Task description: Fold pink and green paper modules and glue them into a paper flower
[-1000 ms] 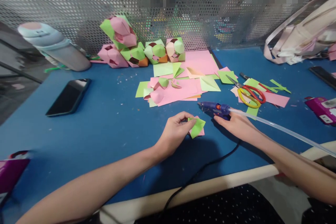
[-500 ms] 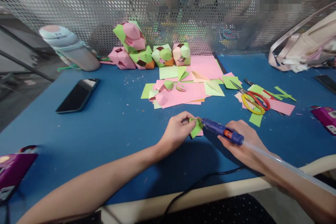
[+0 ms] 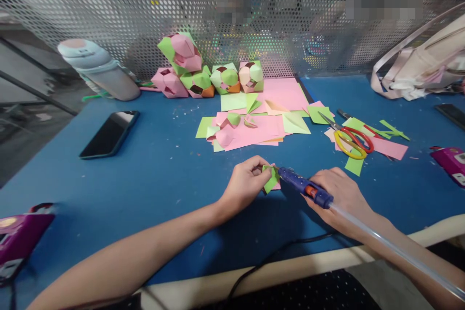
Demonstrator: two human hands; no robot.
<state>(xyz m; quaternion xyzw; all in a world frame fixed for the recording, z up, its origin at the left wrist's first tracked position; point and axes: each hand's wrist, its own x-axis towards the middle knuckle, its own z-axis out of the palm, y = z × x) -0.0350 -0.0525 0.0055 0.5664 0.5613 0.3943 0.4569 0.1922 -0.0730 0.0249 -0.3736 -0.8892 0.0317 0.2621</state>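
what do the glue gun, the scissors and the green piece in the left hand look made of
Glue gun: probably hard plastic, from its smooth, faintly shiny blue shell.
Scissors: likely metal blades, grey and shiny; smooth red and yellow handles, perhaps plastic.
Green piece: probably paper, matte, with thin, straight edges.

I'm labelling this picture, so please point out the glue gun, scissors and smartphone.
Hot glue gun point(image 3: 298, 182), head view: blue barrel.
Scissors point(image 3: 347, 135), head view: handles, near the pivot.
Smartphone point(image 3: 109, 134), head view: dark screen.

Head-worn view — forward, down across the table point(image 3: 160, 181)
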